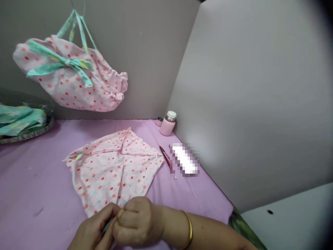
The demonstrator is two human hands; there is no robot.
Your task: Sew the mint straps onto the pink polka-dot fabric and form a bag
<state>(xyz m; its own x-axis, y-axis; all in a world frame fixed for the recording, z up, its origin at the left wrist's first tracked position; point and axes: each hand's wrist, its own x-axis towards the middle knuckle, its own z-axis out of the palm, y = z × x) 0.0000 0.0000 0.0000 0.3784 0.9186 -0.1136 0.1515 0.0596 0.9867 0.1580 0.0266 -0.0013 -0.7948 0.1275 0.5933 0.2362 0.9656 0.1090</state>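
At the bottom of the head view my left hand (97, 229) and my right hand (139, 222) meet, both closed. A bit of greenish strip (106, 227), perhaps cloth, shows between the thumb and fingers of my left hand. My right hand is a fist against it, and what it grips is hidden. Just beyond the hands a pink cloth piece (111, 173) with red dots lies spread out, with a fold and seams in it. Its near edge runs behind my hands, and I cannot tell if they touch it.
Right of the cloth lie a slim red-and-black tool (165, 155) and a blurred-out white object (184, 159). A pink bottle (168, 124) stands at the back corner. A basket (28, 137) with green cloth sits left. A dotted garment (78, 76) hangs on the grey wall.
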